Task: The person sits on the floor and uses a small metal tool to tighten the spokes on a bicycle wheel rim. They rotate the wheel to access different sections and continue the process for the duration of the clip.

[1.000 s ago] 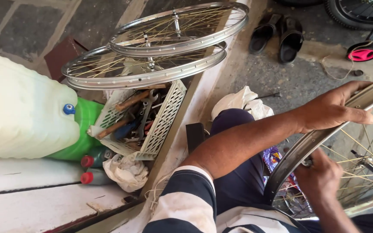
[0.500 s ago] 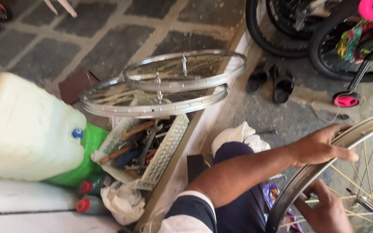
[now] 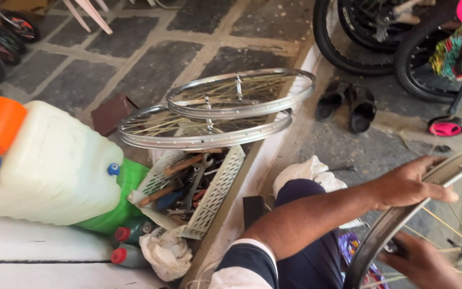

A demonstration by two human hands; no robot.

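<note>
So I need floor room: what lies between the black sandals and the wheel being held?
In the head view, bare grey floor separates the black sandals from the held wheel; only a small pink wheel sits aside.
</note>
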